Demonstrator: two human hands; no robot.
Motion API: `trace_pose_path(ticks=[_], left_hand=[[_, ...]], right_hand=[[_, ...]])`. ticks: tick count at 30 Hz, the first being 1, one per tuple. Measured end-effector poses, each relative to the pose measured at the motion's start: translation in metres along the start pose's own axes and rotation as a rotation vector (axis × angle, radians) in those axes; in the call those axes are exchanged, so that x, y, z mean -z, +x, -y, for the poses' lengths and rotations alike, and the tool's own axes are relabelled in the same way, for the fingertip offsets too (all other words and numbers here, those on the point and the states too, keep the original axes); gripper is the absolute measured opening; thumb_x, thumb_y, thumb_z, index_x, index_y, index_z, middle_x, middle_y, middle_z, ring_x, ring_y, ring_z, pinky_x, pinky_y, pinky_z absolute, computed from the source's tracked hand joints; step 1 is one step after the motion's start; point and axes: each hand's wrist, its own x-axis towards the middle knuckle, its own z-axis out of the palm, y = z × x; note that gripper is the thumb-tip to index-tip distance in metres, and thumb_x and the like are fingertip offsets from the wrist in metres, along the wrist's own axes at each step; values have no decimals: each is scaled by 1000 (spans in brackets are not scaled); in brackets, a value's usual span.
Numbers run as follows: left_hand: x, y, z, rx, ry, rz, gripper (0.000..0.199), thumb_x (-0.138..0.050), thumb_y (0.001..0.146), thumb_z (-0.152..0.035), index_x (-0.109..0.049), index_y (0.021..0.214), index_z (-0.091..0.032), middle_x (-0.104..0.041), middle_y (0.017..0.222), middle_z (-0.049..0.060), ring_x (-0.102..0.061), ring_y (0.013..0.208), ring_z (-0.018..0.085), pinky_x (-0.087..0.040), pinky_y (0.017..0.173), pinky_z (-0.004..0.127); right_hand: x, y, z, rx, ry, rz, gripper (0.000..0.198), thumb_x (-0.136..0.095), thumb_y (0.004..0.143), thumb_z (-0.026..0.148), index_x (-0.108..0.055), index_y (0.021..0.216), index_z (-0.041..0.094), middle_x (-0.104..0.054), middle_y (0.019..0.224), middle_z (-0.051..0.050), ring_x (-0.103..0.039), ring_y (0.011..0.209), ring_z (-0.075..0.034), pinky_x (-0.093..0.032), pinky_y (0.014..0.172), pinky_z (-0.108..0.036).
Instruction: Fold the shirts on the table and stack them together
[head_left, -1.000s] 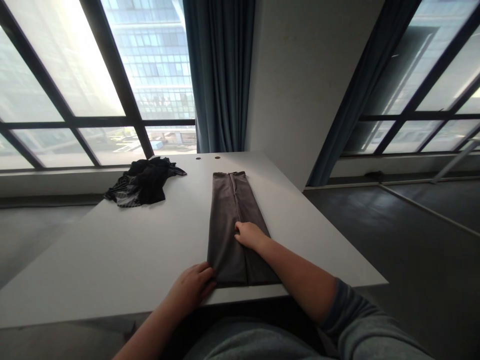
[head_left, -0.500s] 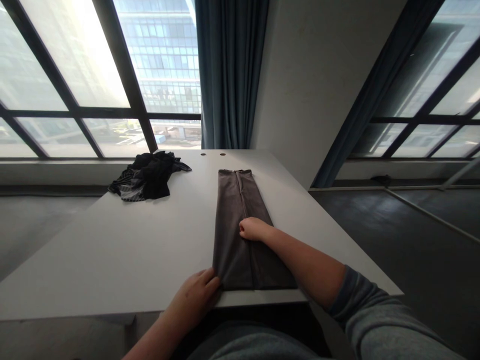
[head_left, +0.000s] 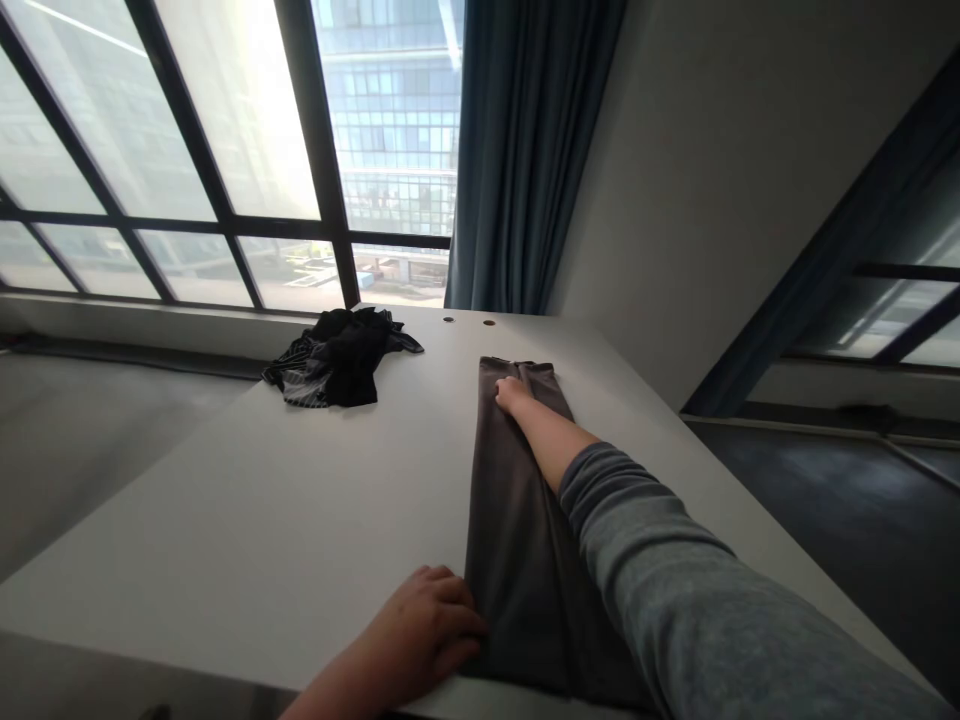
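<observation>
A long, narrow folded grey-brown garment, perhaps trousers or a skirt, lies on the white table with its waistband at the far end. My left hand has its fingers curled on the near left corner, gripping the cloth's edge. Far up the garment, just short of the waistband, my right hand rests as a closed fist on the cloth, with nothing visible in it. My right forearm and grey sleeve cover much of the garment's right side.
A crumpled black garment with a striped grey part lies at the table's far left. Two round holes sit in the white table near its far edge. Beyond are a blue curtain, windows and a grey wall.
My right hand has slid away from me, from the garment's middle to near its waistband. My left hand stays at the near left corner. The camera view has shifted left.
</observation>
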Motion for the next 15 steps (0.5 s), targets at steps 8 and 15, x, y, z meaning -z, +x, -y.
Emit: trace_pose_path(ticks=[8,15], left_hand=[[6,33,22,-81,156,105,45,-79,90,-44,-67,133,-37,-69,125,1,-64,111,23,-46,97,37],[-4,46,18,-32,238,55,9,-65,101,-36,-68,99,-27,-70,103,-1,-62,95,19,-43,84,35]], right_hand=[[-22,64,-31,35,-66,25,44,-51,102,27,-65,144,25,-60,145,-17,-56,129,-31,-37,112,-45],[-34,75,-43,110,-56,-35,40,-41,105,18,-70,132,22,-64,141,-14,-59,126,-25,-41,105,-35]])
